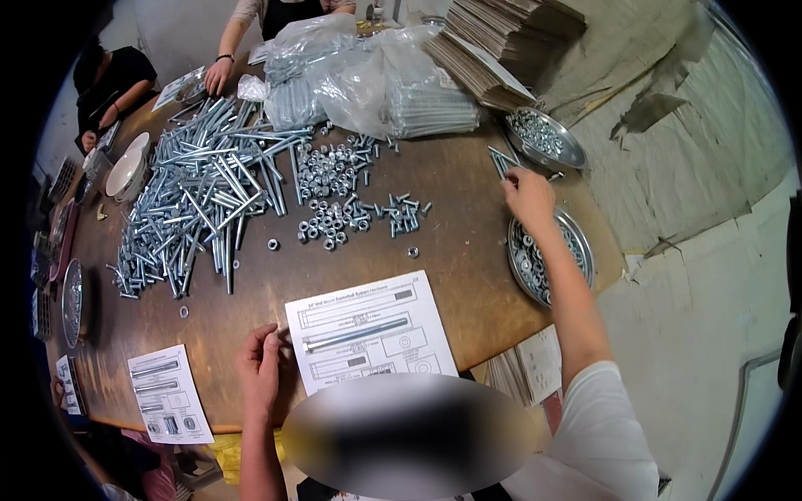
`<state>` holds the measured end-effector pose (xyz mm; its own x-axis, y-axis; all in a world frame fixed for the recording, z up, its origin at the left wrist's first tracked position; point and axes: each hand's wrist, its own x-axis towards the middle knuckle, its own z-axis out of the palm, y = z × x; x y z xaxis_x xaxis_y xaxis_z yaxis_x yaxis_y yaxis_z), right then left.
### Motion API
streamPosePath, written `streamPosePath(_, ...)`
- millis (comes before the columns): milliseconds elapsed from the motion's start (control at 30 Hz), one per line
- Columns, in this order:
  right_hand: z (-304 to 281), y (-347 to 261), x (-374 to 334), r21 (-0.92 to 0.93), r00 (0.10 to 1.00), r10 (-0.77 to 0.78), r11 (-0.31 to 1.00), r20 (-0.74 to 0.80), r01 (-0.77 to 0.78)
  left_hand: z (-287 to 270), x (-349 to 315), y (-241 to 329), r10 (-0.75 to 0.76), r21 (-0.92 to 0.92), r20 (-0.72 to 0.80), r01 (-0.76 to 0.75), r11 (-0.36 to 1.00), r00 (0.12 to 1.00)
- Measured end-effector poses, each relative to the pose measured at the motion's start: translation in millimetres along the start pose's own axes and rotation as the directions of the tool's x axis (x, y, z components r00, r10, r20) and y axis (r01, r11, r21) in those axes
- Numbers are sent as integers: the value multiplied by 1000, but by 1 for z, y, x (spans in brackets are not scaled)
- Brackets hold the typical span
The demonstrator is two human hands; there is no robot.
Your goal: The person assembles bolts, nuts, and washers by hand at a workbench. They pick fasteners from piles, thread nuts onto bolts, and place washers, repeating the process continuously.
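Observation:
My right hand [532,199] reaches to the right edge of the table, its fingers closed at a few long silver bolts [501,159]. Its forearm passes over a round metal bowl of washers [530,265]. Beside the left edge of a printed sheet [434,334], my left hand [259,367] rests with its fingers curled in; whether anything is in them is hidden. One long bolt [359,334] lies across the drawings on this sheet. A blurred oval covers the sheet's lower part.
A large heap of long bolts [192,200] lies left of centre, beside piles of nuts [330,171] and short bolts [405,215]. Plastic-bagged bolts [426,108] and stacked cardboard [493,50] stand behind. A metal dish of small hardware [547,138] sits far right. Other people work across the table.

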<state>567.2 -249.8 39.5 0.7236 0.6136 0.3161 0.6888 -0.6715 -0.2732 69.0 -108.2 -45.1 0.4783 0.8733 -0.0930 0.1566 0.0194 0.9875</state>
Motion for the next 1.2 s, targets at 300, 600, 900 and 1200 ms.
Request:
streamPosePath(300, 81, 21, 73, -566, 970, 34, 817, 242, 113, 0, -3, -15, 182, 276, -151, -135, 951, 972)
streamPosePath(600, 45, -42, 4, 783, 879, 66, 426, 473, -453, -5, 3, -3, -26, -53, -84, 22, 998, 996)
streamPosePath(900, 25, -158, -148, 604, 699, -714, 574, 38, 553, 11, 22, 31, 34, 9, 121, -35, 999, 992)
streamPosePath(1200, 27, -158, -155, 536, 687, -724, 605, 62, 589, 25, 31, 27, 129, 271, 234, -192, 943, 964)
